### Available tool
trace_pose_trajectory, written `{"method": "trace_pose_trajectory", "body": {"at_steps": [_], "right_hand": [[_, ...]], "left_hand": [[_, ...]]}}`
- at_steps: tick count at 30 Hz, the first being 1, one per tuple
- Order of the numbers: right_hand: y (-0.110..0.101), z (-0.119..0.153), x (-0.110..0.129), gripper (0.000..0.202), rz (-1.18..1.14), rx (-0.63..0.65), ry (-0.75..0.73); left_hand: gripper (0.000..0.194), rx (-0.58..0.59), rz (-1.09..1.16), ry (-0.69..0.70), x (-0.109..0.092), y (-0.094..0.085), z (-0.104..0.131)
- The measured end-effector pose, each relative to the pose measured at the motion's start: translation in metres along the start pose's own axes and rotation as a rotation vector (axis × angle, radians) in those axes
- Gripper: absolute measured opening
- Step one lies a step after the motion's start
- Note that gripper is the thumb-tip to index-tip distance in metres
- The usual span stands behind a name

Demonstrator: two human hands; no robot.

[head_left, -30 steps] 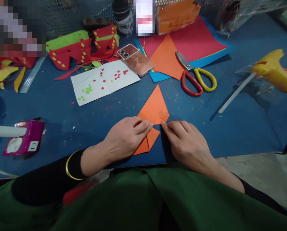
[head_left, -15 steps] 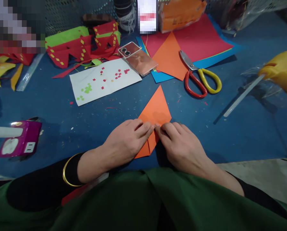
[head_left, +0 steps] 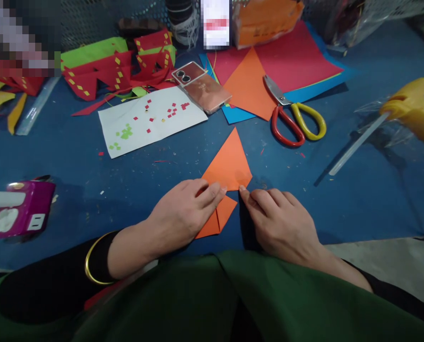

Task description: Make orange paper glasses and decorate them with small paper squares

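Observation:
A folded sheet of orange paper (head_left: 229, 166) lies on the blue table in front of me, its pointed end facing away. A crease runs across its middle, and a smaller folded part shows below it. My left hand (head_left: 188, 209) is closed over the paper's left side, thumb and fingertips pressed at the crease. My right hand (head_left: 281, 216) has its fingers curled together, with its fingertips pinching the crease's right end. The fingers hide part of the paper's left edge.
Beyond the paper lie scissors (head_left: 285, 111), a phone (head_left: 204, 88), a white sheet (head_left: 155, 121) with small paper squares, and another orange piece (head_left: 250, 88) on coloured sheets. A yellow glue gun (head_left: 407, 107) is at right, a purple device (head_left: 26, 209) at left.
My right hand has slid right along the crease, away from my left hand, to the paper's right edge. My left hand stays pressed on the paper.

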State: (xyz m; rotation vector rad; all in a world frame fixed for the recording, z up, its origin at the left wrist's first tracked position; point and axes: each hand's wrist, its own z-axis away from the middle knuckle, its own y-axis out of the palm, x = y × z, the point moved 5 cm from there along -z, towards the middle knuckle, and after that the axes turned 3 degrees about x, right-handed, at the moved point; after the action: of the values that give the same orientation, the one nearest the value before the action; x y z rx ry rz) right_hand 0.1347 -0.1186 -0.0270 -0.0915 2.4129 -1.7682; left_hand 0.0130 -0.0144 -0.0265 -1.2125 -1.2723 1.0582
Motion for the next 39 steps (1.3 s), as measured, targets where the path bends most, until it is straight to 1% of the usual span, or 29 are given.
{"method": "trace_pose_trajectory", "body": {"at_steps": [4,11,16,19,20,22,24,25,26,28,30,33,35,39], "right_hand": [[0.001,0.000,0.000,0.031,-0.022,-0.033,-0.010],[0.001,0.007,-0.005,0.035,-0.090,-0.022,0.031],[0.002,0.003,-0.005,0.032,-0.107,-0.045,0.017],[0.003,0.002,-0.008,0.032,-0.130,-0.048,0.019],[0.003,0.003,-0.010,0.033,-0.156,-0.050,0.036],[0.000,0.006,-0.016,0.036,-0.220,-0.088,0.116],[-0.005,0.009,-0.022,0.044,-0.249,-0.151,0.201],[-0.007,0.010,-0.022,0.050,-0.245,-0.168,0.213],[-0.008,0.009,-0.020,0.054,-0.232,-0.168,0.198],[-0.006,0.006,-0.013,0.056,-0.207,-0.128,0.117],[-0.001,0.002,-0.006,0.052,-0.190,-0.075,0.032],[0.004,-0.003,0.001,0.047,-0.150,-0.027,-0.053],[0.004,-0.006,0.002,0.044,-0.127,-0.031,-0.087],[0.003,-0.009,0.003,0.042,-0.103,-0.054,-0.108]], "left_hand": [[0.036,-0.009,0.004,0.001,0.000,0.000,0.000],[0.033,-0.061,0.015,0.004,0.001,-0.004,0.000],[0.033,-0.038,0.018,0.001,0.001,-0.004,-0.001],[0.033,-0.047,0.023,0.003,0.001,-0.005,-0.002],[0.033,-0.055,0.023,0.004,0.001,-0.005,-0.003],[0.033,-0.068,0.015,0.005,0.001,-0.006,-0.003],[0.032,-0.078,0.008,0.007,0.001,-0.007,-0.003],[0.031,-0.081,0.005,0.008,0.001,-0.007,-0.003],[0.031,-0.083,0.004,0.008,0.001,-0.007,-0.003],[0.031,-0.089,0.000,0.011,0.001,-0.007,-0.003],[0.032,-0.091,-0.006,0.011,0.001,-0.006,-0.003],[0.035,-0.069,-0.015,0.004,0.001,-0.004,-0.002],[0.037,-0.046,-0.011,0.005,0.001,-0.003,-0.001],[0.038,-0.023,0.002,0.000,0.000,-0.003,-0.001]]}}
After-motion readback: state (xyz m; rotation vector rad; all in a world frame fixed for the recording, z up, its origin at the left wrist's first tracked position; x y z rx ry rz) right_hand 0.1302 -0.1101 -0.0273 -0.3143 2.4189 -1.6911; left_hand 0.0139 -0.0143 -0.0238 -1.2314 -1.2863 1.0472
